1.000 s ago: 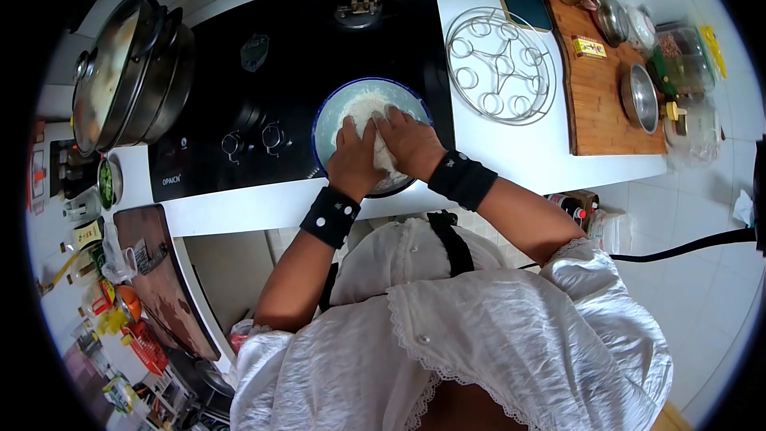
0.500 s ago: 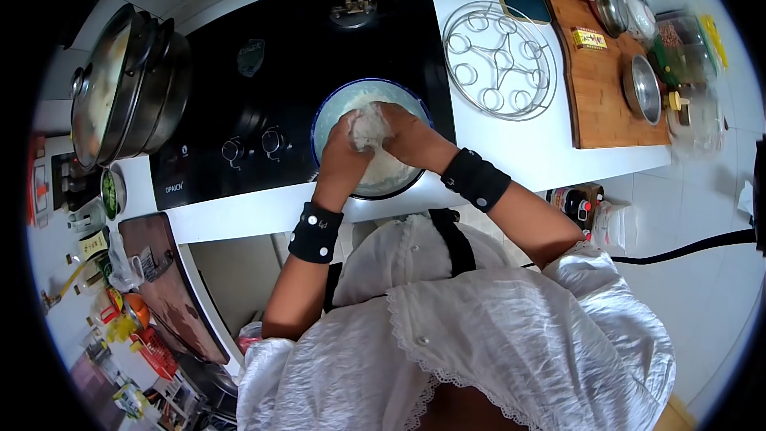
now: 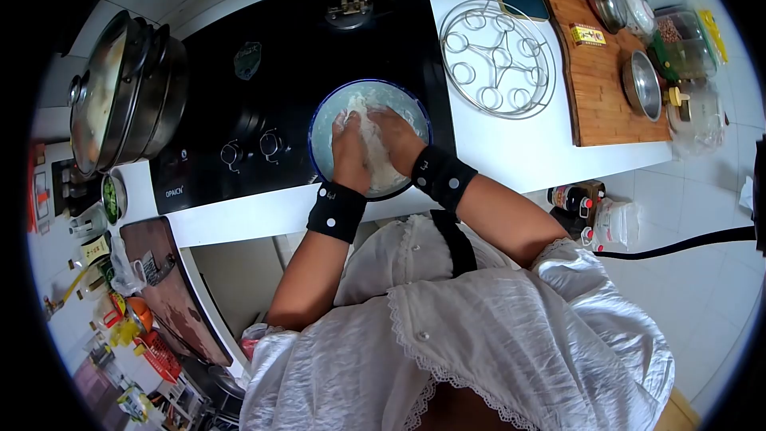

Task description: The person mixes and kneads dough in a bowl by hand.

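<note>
Pale, floury dough (image 3: 372, 140) lies low inside a blue-rimmed bowl (image 3: 325, 112), worked by a person's two bare hands. It sits directly between the palms, its visible strip running lengthwise from the bowl's far side toward the rim nearest the person, tilting slightly rightward at the near end. The left hand (image 3: 350, 149) presses on the bowl's left half, the right hand (image 3: 395, 137) on its right; both touch the dough, and neither appears nearer to it. Fingers bend down into the mass, whitened with flour, but their tips are partly buried, so whether they clench it or merely push cannot be told. Black wristbands (image 3: 337, 212) circle both wrists, just on the person's side of the bowl. Beneath the bowl spreads a black glass cooktop (image 3: 207, 104), with two control knobs (image 3: 270, 144) to the bowl's left and stacked steel pots (image 3: 136, 104) well beyond them. To the bowl's right lies a round wire rack (image 3: 500, 58), with a wooden board (image 3: 594, 108) farther right.
</note>
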`<state>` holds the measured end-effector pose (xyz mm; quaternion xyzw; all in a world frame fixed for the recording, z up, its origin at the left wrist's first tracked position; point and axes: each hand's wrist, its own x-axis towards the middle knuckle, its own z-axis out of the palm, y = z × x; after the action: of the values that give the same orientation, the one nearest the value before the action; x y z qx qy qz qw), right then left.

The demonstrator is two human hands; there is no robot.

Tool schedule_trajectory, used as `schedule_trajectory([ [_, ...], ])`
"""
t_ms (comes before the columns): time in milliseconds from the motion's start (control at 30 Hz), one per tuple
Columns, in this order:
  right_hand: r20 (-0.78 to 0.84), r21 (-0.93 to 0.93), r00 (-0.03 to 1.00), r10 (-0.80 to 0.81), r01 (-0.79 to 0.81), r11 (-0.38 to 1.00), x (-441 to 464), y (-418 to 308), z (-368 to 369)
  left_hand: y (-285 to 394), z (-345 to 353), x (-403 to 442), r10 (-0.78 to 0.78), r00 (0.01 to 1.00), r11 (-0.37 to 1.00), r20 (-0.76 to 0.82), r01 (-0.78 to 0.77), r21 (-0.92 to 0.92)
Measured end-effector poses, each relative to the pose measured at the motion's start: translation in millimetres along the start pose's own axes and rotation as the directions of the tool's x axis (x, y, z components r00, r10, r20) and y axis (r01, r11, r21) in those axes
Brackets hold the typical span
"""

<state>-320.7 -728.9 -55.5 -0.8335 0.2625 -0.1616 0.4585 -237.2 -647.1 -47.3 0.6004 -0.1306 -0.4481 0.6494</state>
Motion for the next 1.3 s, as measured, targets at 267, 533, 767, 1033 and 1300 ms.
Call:
schedule_trajectory([
  [267,-0.062,0.747,0.775,0.629,-0.382,0.544,0.3,-78.4,10.0,14.8,4.2,2.9,-0.282,0.959,0.859,0.033,0.268,-0.437],
  [533,-0.014,0.698,0.921,0.390,-0.270,0.663,6.5,-44.6,9.4,47.1,38.9,-26.2,-0.265,0.950,0.924,-0.163,0.202,-0.326],
  [767,-0.017,0.800,0.814,0.580,-0.337,0.497,-5.8,-89.5,11.0,-16.8,-7.8,3.5,0.063,0.982,0.981,0.178,-0.093,0.169],
  [1033,0.062,0.761,0.880,0.470,-0.347,0.548,0.1,-54.0,12.4,7.3,16.5,-27.7,0.068,0.993,0.964,0.097,-0.040,-0.265],
  [1300,-0.126,0.426,0.976,0.178,-0.109,0.898,-6.3,-45.0,22.6,41.7,24.9,-35.0,-0.268,0.963,0.898,-0.020,0.242,-0.366],
])
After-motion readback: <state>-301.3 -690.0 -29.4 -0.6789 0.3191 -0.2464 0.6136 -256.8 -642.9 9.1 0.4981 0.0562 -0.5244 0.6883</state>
